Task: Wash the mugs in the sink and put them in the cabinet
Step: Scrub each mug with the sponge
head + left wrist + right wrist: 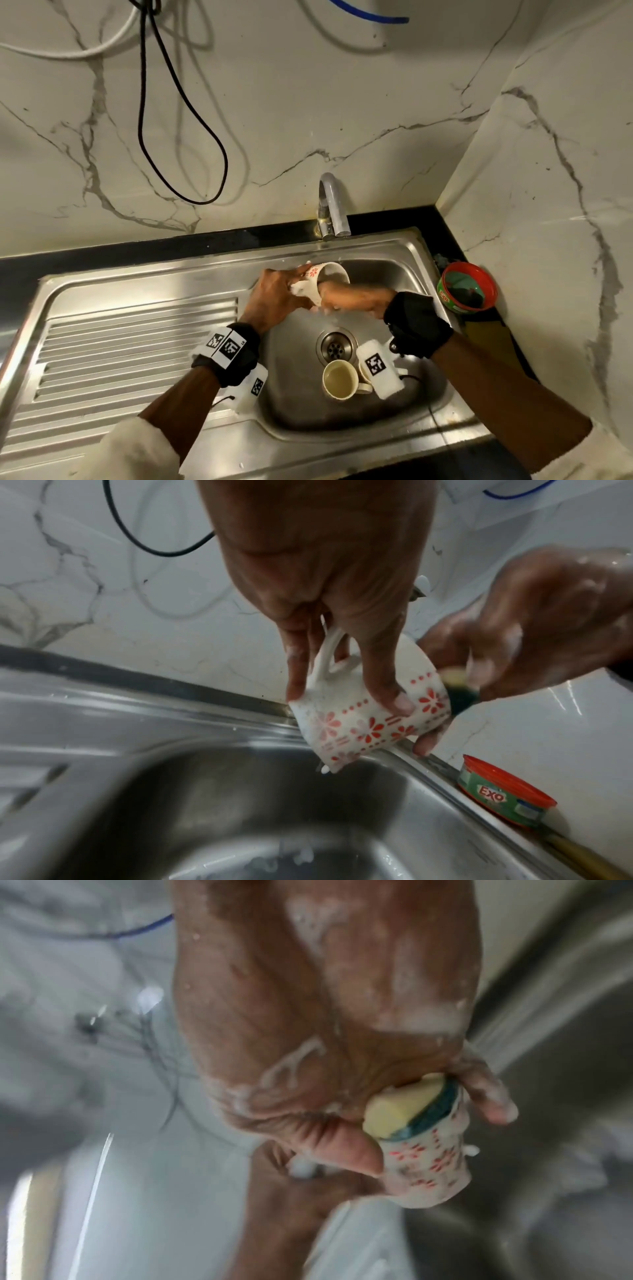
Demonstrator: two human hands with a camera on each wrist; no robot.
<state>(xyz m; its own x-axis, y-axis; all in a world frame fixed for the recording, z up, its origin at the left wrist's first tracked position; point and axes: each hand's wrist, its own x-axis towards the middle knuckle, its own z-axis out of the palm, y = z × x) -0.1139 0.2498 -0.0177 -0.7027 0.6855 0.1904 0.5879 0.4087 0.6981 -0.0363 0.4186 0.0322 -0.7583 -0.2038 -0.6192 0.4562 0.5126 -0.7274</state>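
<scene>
The left hand (318,569) holds a white mug with red flowers (368,721) over the sink bowl (404,387). Its fingers (397,696) curl over the side of the mug, and some go through the white handle (327,653). The mug lies tipped on its side, with its open mouth turned toward the right hand (318,1020). White foam drips from the mug's low edge. The right hand is wet and soapy. Its thumb and fingers pinch a sponge (400,1104) that is yellow on one side and dark green on the other. The green side presses on the mug's rim, right at the fingertips. Below both hands, closer to the person, a plain cream mug (339,379) stands upright in the sink bowl, just beside the drain (335,347). It is well apart from the fingers. Past the right hand's fingers, a round red and green tub of dish soap (503,795) sits on the dark counter by the sink's edge. Behind the held mug, farther from the fingers, a silver tap (330,205) bends over the bowl. Behind it stands a white marble wall (308,102) with a black cable (178,137) hanging in a loop.
</scene>
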